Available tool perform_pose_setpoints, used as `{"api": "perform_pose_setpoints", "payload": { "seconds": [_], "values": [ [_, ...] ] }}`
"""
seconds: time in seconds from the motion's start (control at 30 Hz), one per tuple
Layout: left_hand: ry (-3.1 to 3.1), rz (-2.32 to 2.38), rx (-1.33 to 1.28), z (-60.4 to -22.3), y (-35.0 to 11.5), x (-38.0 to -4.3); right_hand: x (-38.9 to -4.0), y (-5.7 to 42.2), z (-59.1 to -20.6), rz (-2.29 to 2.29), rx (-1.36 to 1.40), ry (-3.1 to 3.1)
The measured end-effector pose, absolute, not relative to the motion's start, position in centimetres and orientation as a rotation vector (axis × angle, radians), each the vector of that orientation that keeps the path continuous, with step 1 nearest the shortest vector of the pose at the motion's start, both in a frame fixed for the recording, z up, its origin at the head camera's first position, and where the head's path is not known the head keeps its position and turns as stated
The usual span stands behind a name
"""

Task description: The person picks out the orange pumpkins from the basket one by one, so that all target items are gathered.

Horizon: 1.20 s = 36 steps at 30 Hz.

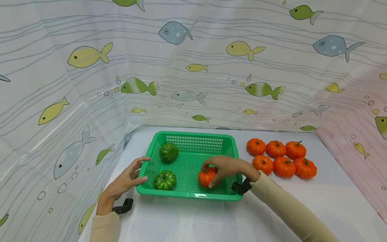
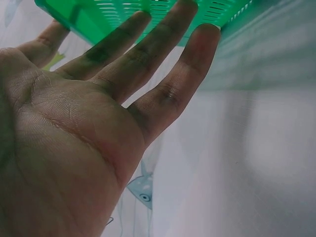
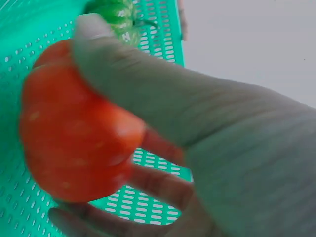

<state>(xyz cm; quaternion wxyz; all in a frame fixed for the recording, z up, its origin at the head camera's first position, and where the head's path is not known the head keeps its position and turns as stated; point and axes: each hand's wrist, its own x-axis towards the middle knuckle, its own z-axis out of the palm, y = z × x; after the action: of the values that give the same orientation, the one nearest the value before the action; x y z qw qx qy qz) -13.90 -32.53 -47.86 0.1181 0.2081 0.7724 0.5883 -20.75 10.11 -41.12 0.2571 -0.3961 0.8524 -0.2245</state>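
Note:
Inside the green plastic basket [image 1: 195, 134], my right hand [image 1: 225, 167] grips a small orange pumpkin [image 1: 204, 178] at the right side. The right wrist view shows that pumpkin [image 3: 74, 133] between the thumb and the curled fingers. Two green pumpkins, one at the back [image 1: 169, 152] and one nearer the front [image 1: 165, 180], sit in the basket's left part. My left hand [image 1: 125, 178] is at the basket's left wall, its thumb and fingertips by the rim. In the left wrist view its fingers [image 2: 170, 94] reach out fairly straight against the basket's slotted side.
Several orange pumpkins [image 1: 284, 167] stand in two rows on the white table [image 1: 287, 205], right of the basket. A fish-patterned curtain [image 1: 193, 80] encloses the table's back and sides.

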Motion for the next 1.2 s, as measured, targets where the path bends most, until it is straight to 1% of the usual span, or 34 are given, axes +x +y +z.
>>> {"api": "perform_pose_setpoints", "payload": {
  "seconds": [0.5,0.9,1.2],
  "values": [
    [2.257,1.733,0.635,-48.0,-32.5,-14.0,-21.0,10.5,-40.7,-0.764,-1.192,2.459],
    [2.28,1.71,0.61,-48.2,-32.6,-14.0,-20.2,11.6,-40.0,-0.976,-1.025,2.525],
    [2.279,1.718,0.629,-48.3,-32.5,-14.0,-19.6,13.0,-39.5,-0.98,-1.023,2.598]
  ]
}}
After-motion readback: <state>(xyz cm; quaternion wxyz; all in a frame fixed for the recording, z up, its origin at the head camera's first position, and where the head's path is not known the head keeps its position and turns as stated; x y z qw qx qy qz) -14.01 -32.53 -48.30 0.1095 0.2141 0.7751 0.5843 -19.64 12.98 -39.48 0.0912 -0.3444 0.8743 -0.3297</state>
